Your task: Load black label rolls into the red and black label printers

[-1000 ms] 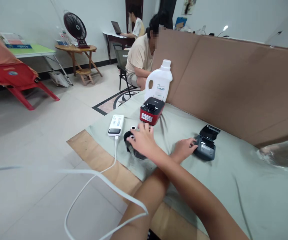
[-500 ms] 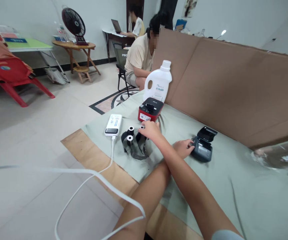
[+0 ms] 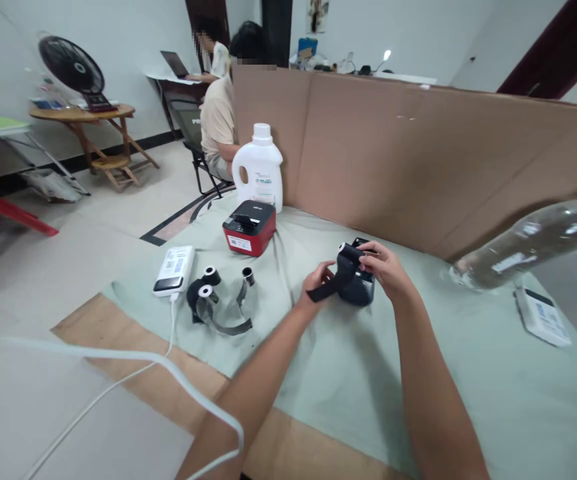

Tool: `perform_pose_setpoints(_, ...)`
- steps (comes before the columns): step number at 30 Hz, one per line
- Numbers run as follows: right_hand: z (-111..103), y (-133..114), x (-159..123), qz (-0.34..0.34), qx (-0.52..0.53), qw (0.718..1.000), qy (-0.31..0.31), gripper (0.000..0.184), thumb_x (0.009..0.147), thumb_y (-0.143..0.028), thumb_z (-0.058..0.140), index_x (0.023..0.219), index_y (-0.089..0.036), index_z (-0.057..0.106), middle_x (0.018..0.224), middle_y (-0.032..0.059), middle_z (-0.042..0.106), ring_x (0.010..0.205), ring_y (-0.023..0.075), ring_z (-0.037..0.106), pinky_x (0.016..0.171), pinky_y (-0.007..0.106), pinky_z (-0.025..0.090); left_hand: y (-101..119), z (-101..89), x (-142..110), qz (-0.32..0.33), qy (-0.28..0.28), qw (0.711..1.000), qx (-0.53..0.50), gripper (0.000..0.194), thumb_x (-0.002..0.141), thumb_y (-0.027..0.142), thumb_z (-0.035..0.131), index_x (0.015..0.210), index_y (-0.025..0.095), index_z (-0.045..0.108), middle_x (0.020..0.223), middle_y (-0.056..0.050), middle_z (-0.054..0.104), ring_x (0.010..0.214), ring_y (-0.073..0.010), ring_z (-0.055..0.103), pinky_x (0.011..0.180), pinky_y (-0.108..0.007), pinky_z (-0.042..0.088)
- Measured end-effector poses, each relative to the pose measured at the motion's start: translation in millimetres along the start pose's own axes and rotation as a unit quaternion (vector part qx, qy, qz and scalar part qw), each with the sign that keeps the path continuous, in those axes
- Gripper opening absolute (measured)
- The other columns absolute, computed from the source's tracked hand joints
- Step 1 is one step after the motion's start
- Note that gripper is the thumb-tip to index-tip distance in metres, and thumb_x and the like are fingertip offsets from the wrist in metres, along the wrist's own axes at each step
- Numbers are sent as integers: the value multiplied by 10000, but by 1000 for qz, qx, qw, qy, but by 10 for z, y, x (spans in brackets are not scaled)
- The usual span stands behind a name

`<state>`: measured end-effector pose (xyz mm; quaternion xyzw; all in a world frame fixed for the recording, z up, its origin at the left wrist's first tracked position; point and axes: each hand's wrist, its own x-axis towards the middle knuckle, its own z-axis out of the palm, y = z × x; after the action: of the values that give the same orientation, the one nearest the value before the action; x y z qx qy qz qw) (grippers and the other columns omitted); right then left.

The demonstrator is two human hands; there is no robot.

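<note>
Nearest us, around the centre of the frame, our left hand (image 3: 313, 280) was just beside the printer (image 3: 358, 292), its fingers bent; we could not tell whether they gripped anything. Our right hand (image 3: 389, 272), on the printer's other side, held the roll (image 3: 351, 254) by its right end between narrowed fingers. From those fingers the roll reached left across the printer's upper part, its long axis slanting from upper left to lower right, its strip (image 3: 325, 288) trailing lower left. Farther off stood the red box (image 3: 249, 230), then the bottle (image 3: 263, 170).
</note>
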<state>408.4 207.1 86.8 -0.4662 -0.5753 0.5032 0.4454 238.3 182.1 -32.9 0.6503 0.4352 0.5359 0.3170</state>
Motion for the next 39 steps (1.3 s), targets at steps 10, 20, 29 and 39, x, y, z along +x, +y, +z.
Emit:
perform_pose_setpoints(10,-453,534,164,-43,-251,963,86,255,694,-355,619,916,-232,644,703,-14,620,649,168,477,673,318,395,151,-38,-131,224,-76,929,284,437,876,105,584,1232,295,752,971,-54,638,908,-184,606,821,-320,506)
perform_pose_setpoints(20,-431,804,89,-98,-370,919,91,257,817,-248,537,1026,-219,683,1075,103,697,1025,291,568,925,423,466,152,-36,-154,236,-116,913,311,413,869,78,601,1176,297,771,941,-40,657,892,-173,618,789,-306,457)
perform_pose_setpoints(29,-283,818,124,2,-459,878,135,241,798,-200,605,995,-206,744,1038,141,513,1143,351,475,1036,488,409,154,-38,-156,241,-113,912,313,320,921,128,612,1152,277,775,926,-37,671,887,-169,631,773,-308,456)
perform_pose_setpoints(39,-372,801,263,-64,-220,949,218,497,863,-386,568,1311,-188,482,1332,170,602,992,250,596,899,418,505,194,-43,-162,267,-142,900,315,302,932,137,596,1139,266,774,882,-23,685,824,-159,627,733,-314,441)
